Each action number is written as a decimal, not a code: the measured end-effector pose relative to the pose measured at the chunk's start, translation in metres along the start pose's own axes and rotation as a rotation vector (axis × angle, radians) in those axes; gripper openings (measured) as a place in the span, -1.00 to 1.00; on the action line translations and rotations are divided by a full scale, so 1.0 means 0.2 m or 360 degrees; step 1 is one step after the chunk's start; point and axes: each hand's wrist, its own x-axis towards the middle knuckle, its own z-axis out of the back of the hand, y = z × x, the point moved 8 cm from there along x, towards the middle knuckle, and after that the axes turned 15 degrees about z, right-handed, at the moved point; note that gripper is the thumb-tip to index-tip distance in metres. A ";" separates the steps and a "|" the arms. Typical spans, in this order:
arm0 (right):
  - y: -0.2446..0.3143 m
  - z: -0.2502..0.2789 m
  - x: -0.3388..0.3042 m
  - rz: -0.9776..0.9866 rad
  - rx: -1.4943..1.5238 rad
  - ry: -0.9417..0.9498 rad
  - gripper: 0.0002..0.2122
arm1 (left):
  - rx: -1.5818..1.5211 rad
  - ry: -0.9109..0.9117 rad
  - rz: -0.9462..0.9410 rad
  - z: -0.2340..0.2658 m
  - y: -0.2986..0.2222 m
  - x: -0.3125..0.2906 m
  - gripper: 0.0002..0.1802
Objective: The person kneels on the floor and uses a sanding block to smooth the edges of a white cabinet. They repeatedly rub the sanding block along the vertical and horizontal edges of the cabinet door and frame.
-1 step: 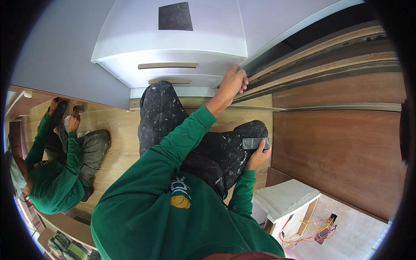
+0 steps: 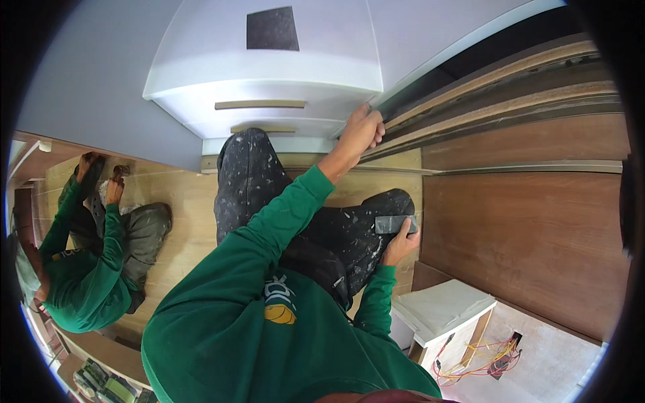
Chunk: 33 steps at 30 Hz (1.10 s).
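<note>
My left hand (image 2: 360,131) reaches forward to the right front corner of the white drawer cabinet (image 2: 329,57), beside the dark side opening. Its fingers are curled closed against the edge there; what lies inside them is hidden. My right hand (image 2: 401,244) rests by my right knee and grips a flat grey rectangular block (image 2: 390,224). The thumb presses on the block's right end, and the block lies against my paint-spotted dark trousers (image 2: 339,228).
Drawer handles (image 2: 259,105) run along the cabinet front. Raw board edges and rails (image 2: 504,117) are on the right, above a brown wood panel (image 2: 524,235). Loose wires (image 2: 494,356) hang by a white box (image 2: 443,309). A co-worker (image 2: 91,269) sits on the left.
</note>
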 end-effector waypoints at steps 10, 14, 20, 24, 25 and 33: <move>0.02 -0.12 0.09 0.0049 0.0167 -0.0007 -0.75 | 0.0267 0.0202 -0.0416 -0.10 -0.12 -0.29 -0.44; 0.00 -0.13 0.12 0.0088 0.0096 0.0055 -0.76 | 0.0653 -0.0144 -0.1455 -0.30 -0.45 -0.59 -0.42; 0.00 -0.16 0.13 0.0110 0.0080 0.0076 -0.76 | 0.1006 0.0005 -0.1720 -0.69 -0.86 -0.66 0.03; -0.01 -0.14 0.14 0.0108 0.0117 0.0013 -0.76 | 0.0990 0.0046 -0.1828 -0.89 -1.14 -0.77 0.12; 0.02 -0.17 0.12 0.0077 0.0139 0.0047 -0.76 | 0.0981 0.0060 -0.1874 -0.92 -1.21 -0.81 0.16; -0.03 -0.15 0.12 0.0095 0.0223 0.0027 -0.77 | 0.0845 -0.0047 -0.2006 -1.09 -1.34 -0.86 0.16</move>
